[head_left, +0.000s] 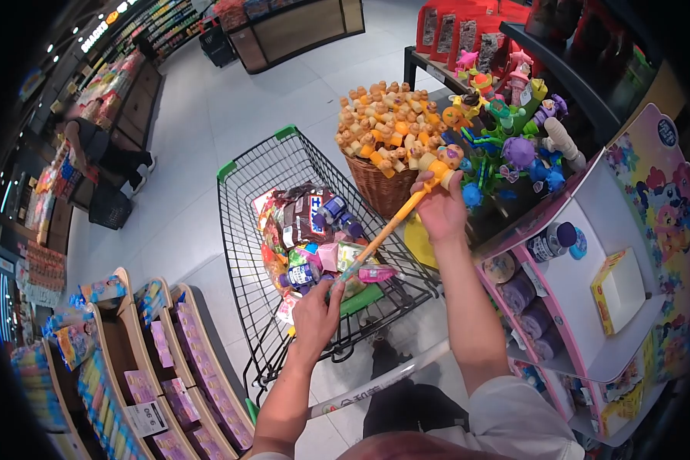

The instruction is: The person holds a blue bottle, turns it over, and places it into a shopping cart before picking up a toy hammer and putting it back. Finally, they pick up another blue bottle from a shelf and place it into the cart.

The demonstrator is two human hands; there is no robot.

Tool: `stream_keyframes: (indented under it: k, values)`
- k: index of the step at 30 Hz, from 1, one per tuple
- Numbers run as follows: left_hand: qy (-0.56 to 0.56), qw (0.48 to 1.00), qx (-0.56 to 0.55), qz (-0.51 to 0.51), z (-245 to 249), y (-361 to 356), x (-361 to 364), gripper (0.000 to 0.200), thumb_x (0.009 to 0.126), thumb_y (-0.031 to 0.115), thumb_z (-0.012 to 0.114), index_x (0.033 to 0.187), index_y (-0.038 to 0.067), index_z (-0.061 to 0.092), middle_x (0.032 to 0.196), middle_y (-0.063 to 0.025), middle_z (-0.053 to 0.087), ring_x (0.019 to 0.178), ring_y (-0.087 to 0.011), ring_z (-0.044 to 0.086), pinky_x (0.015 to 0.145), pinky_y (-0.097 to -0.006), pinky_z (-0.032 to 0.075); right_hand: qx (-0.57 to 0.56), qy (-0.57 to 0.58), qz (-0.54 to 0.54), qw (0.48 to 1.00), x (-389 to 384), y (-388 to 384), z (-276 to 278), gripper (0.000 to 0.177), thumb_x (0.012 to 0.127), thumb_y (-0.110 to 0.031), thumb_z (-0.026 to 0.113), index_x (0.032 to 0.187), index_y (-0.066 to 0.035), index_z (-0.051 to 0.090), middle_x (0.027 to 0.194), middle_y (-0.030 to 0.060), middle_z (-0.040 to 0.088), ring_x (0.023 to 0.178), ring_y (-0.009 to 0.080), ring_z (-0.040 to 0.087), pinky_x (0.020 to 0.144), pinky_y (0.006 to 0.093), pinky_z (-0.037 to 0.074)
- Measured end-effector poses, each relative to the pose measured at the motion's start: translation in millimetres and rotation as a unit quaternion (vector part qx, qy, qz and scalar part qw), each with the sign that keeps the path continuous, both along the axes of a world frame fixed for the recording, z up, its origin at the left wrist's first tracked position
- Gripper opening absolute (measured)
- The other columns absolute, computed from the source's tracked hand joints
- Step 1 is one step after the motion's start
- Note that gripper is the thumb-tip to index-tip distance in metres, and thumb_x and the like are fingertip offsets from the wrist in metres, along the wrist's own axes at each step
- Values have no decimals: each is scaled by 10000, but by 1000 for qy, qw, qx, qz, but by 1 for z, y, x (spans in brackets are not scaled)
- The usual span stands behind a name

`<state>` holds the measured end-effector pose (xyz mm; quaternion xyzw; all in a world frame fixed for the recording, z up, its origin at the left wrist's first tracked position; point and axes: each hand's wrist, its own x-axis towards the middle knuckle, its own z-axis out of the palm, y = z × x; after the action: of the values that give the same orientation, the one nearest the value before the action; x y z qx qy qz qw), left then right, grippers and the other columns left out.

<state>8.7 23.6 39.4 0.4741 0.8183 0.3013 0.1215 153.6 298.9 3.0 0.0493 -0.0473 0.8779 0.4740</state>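
Note:
A long orange stick toy [395, 222] with a cartoon-figure top slants across the shopping cart [234, 222]. My right hand [443, 208] is closed around its upper end, just under the figure. Lower down, my left hand [318, 313] grips the thin bottom end, above the cart's near side. Below the toy, the cart holds a dark brown snack bag [297, 218], several bottles with purple labels, such as one bottle [303, 276], and colourful packets. Beyond my right hand stands a wicker basket [379, 186] heaped with similar figure-topped toys [395, 126].
A white and pink display stand [567, 268] with bottles and a yellow box [619, 291] is close on the right. Colourful toys [514, 146] fill a rack behind it. Snack shelves [157, 368] stand at left. A person [103, 149] with a black basket [109, 205] is further back.

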Motion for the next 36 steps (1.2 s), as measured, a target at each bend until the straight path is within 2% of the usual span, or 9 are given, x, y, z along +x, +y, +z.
stream_keyframes:
  k: [7, 13, 16, 22, 28, 31, 34, 36]
  values:
    - [20, 999, -43, 8, -1, -2, 1, 361, 996, 375, 536, 836, 62, 620, 637, -204, 608, 638, -417, 616, 577, -503, 447, 3, -36, -25, 999, -4, -19, 35, 632, 863, -418, 738, 1334, -78, 491, 1248, 81, 561, 1131, 256, 554, 893, 407, 465]
    - [21, 999, -30, -5, -7, -3, 4, 367, 998, 380, 525, 834, 60, 599, 634, -213, 608, 638, -437, 616, 578, -521, 451, 13, 27, 8, 1000, 0, 1, 1, 651, 874, -411, 717, 1376, -71, 480, 1281, 69, 530, 1110, 237, 538, 902, 398, 448]
    - [27, 999, -34, -13, -7, -2, 2, 354, 1002, 376, 516, 862, 59, 589, 639, -224, 618, 635, -458, 621, 563, -540, 456, -29, -7, -1, 1000, -1, -4, 6, 646, 866, -410, 728, 1367, -79, 490, 1299, 71, 527, 1122, 248, 544, 899, 402, 450]
    - [25, 999, -44, -5, -8, -3, 0, 374, 1007, 369, 512, 827, 50, 586, 652, -225, 619, 642, -452, 621, 568, -547, 457, -4, -53, -31, 998, -5, -16, 23, 708, 831, -467, 761, 1348, -73, 480, 1310, 108, 527, 1150, 275, 560, 876, 392, 463]
    - [28, 999, -27, -17, -10, -3, 1, 357, 1010, 345, 513, 831, 48, 601, 712, -210, 642, 665, -437, 629, 581, -529, 467, 42, -49, 14, 998, -1, -13, 26, 709, 810, -474, 781, 1340, -97, 498, 1278, 82, 538, 1028, 219, 571, 834, 364, 462]
    - [29, 999, -32, -18, -9, -3, 1, 335, 1009, 336, 516, 870, 55, 636, 735, -201, 654, 676, -431, 634, 592, -524, 475, 19, -41, 9, 999, -1, -9, 18, 679, 816, -465, 780, 1324, -104, 510, 1225, 51, 549, 936, 181, 564, 792, 352, 465]
    - [27, 998, -46, -21, -8, -2, 2, 323, 1010, 331, 515, 907, 61, 661, 746, -199, 661, 687, -427, 640, 603, -521, 483, 4, -95, -35, 995, -3, -4, 4, 643, 826, -460, 769, 1304, -108, 520, 1181, 29, 554, 890, 166, 560, 765, 343, 465]
    - [18, 999, -32, -22, -12, -3, 2, 322, 1010, 329, 514, 917, 63, 668, 756, -198, 665, 697, -425, 643, 611, -519, 487, -6, -77, -33, 996, -3, -2, -1, 635, 828, -464, 763, 1297, -111, 521, 1191, 37, 558, 916, 185, 575, 771, 342, 470]
